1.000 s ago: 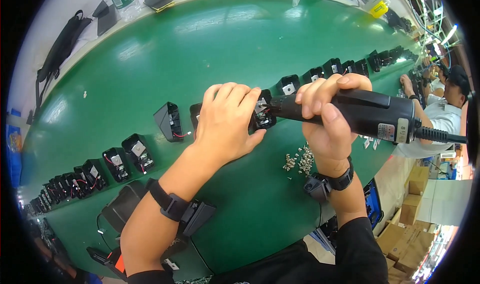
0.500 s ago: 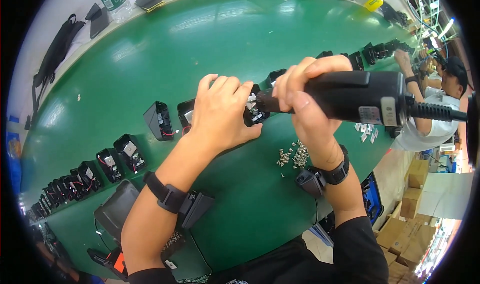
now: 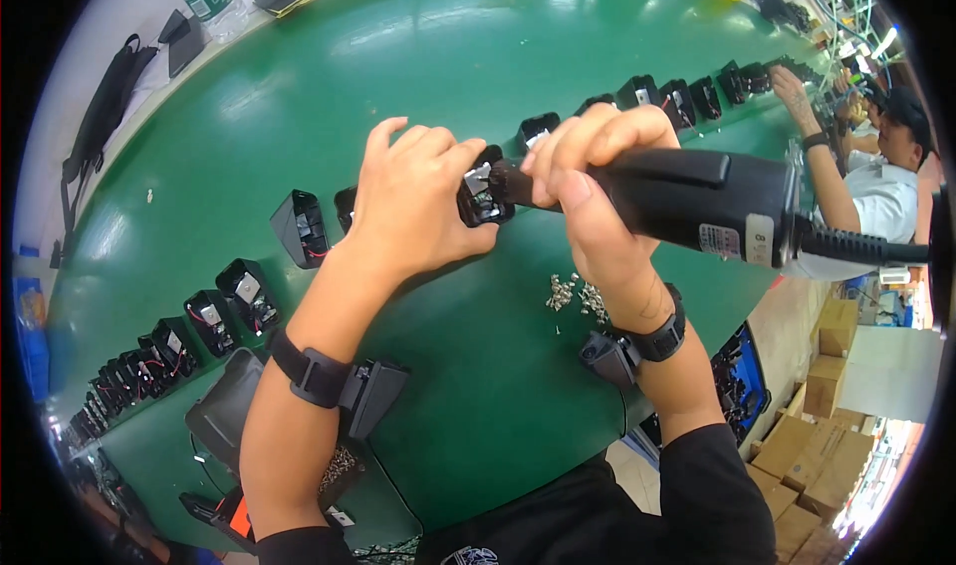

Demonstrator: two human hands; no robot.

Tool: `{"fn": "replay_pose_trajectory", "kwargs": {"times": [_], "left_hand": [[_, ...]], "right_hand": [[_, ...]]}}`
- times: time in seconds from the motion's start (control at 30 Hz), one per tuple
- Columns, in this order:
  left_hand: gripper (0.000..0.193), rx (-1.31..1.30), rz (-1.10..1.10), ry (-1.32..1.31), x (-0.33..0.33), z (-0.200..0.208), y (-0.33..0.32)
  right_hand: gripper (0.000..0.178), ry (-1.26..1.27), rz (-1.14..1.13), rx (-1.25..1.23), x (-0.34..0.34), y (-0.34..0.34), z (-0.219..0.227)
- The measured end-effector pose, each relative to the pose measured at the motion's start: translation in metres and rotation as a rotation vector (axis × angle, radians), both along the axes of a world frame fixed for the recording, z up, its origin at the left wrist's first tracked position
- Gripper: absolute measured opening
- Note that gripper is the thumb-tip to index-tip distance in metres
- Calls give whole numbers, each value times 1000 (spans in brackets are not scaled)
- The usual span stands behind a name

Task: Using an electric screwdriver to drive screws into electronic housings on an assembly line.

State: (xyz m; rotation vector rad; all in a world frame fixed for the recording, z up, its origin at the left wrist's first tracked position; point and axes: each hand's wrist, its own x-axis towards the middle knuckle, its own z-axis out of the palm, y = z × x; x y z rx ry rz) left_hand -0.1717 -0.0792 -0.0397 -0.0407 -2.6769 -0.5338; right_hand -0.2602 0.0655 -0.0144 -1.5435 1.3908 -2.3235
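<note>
My left hand (image 3: 408,197) is closed around a small black housing (image 3: 482,207), its thumb on the near side and its fingers over the far side. Metal parts show inside this housing. A black corded electric screwdriver (image 3: 707,202) lies in the grip of my right hand (image 3: 602,172). Its nose reaches into the housing's opening; the tip and whatever it touches are hidden. Just left of my left hand stand an upright black housing (image 3: 301,228) with a red wire and another, partly covered housing (image 3: 345,207). Loose screws (image 3: 561,291) lie below my right hand.
Rows of similar housings run to the lower left (image 3: 214,321) and far right (image 3: 677,102) of the green table (image 3: 438,77). A grey tray (image 3: 221,406) sits near my left forearm. At right, a co-worker (image 3: 876,192) reaches in; cardboard boxes (image 3: 812,460) are stacked below.
The view has shifted slightly. Both hands, the housing and the screwdriver have moved a little left and away from me, and the screwdriver has tilted slightly. Both grips stay the same.
</note>
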Motion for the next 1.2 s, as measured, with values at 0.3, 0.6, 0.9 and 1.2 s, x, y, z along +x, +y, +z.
{"fn": "replay_pose_trajectory", "kwargs": {"times": [0.3, 0.6, 0.9, 1.2], "left_hand": [[69, -161, -18, 225, 2, 29, 17], [16, 31, -470, -146, 46, 1, 84], [6, 616, -340, -195, 40, -1, 93], [16, 1684, -150, -290, 33, 8, 71]], "right_hand": [[46, -207, -185, -76, 30, 83, 50], [40, -320, -239, -109, 57, 127, 44], [39, -348, -139, -171, 68, 140, 53], [41, -89, -11, -223, 50, 120, 65]]}}
